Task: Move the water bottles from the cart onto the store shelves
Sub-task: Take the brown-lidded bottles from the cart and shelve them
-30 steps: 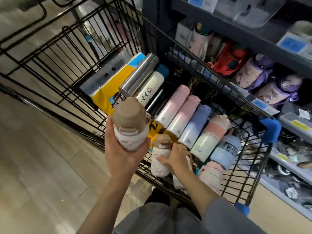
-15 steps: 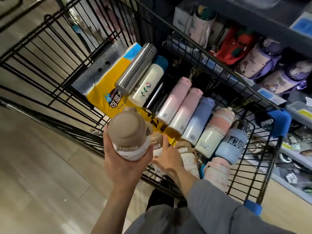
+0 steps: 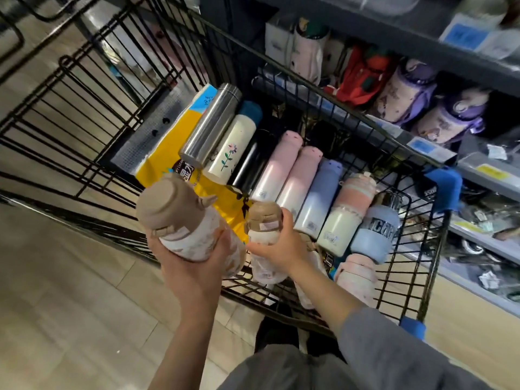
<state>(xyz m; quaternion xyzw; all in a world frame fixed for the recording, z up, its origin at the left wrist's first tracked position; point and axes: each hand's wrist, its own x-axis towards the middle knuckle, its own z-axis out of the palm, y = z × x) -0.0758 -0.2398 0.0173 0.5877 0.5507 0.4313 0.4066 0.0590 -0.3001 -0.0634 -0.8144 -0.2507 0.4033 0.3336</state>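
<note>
Left hand (image 3: 194, 266) grips a tan-capped bottle (image 3: 185, 223) above the cart (image 3: 422, 277); right hand (image 3: 277, 243) is wrapped around another bottle (image 3: 264, 223) inside; carrying two, one could easily slip.

Pale wood-look plank floor (image 3: 70, 291) with soft glare beside grey store shelving (image 3: 365, 32).

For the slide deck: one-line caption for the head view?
Left hand and right hand each grip a tan-capped bottle above the cart.

Shelf price labels (image 3: 422, 146) blurred, unreadable
</note>
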